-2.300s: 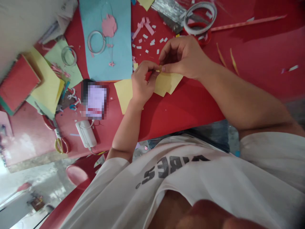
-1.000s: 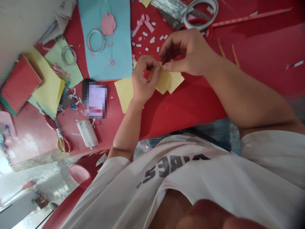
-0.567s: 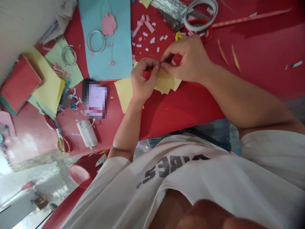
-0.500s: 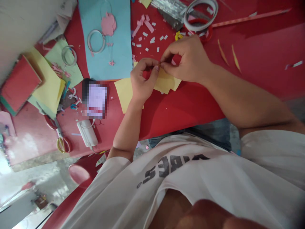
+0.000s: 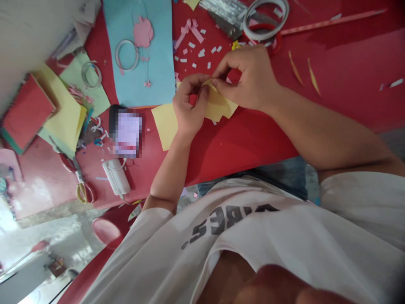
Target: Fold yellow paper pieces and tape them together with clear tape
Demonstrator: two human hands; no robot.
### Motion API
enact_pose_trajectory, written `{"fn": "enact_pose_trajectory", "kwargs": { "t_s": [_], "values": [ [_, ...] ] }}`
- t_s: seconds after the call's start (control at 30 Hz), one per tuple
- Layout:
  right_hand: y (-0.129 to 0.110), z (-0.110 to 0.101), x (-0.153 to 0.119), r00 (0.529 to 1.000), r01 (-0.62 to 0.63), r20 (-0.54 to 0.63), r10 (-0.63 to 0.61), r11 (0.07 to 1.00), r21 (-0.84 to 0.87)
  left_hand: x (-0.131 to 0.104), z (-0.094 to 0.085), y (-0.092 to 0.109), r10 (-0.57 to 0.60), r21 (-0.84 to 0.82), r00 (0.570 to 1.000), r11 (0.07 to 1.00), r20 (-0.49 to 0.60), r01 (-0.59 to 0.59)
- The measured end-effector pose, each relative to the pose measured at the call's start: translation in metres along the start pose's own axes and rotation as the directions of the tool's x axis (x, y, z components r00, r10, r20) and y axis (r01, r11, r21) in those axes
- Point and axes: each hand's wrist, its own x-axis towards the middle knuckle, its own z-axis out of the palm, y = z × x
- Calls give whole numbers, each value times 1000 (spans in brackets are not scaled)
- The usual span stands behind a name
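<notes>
My left hand (image 5: 191,101) is closed in a pinch, thumb against forefinger, above yellow paper (image 5: 218,107) at the middle of the table. My right hand (image 5: 245,78) pinches close by, its fingertips almost meeting the left ones. Whatever lies between the fingertips is tiny and mostly hidden. Another part of the yellow paper (image 5: 164,126) shows left of my left wrist. Farther right lie two thin, curved yellow strips (image 5: 313,78).
Left stand a blue sheet (image 5: 158,84) bearing a pink paper flower (image 5: 143,31) and a tape roll (image 5: 126,55), a blurred phone (image 5: 128,133), a white power bank (image 5: 116,176) and scissors (image 5: 80,177). Paper scraps (image 5: 201,53), another tape roll (image 5: 266,19) and a pink striped stick (image 5: 329,24) lie beyond my hands.
My fingertips have shifted slightly up and left, still pinched. The thin yellowish bit visible between them earlier is harder to see now. Everything else on the table stays in place.
</notes>
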Motion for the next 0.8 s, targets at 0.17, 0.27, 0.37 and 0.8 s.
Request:
{"fn": "enact_pose_trajectory", "kwargs": {
  "t_s": [0.17,0.27,0.37,0.8],
  "values": [
    [-1,1,0,1000,-3,-27,3,1000,14,1,5,3,7,-89,1000,996,-21,-9],
    [-3,2,0,999,-5,-51,6,999,31,3,8,8,-5,-131,999,991,-37,0],
    [-4,1,0,998,-19,-51,22,998,59,3,7,10,-68,-73,997,995,-22,66],
    [0,-9,5,994,-55,99,36,980,192,2,-3,-3,79,116,997,990,-4,-78]
  ]
}}
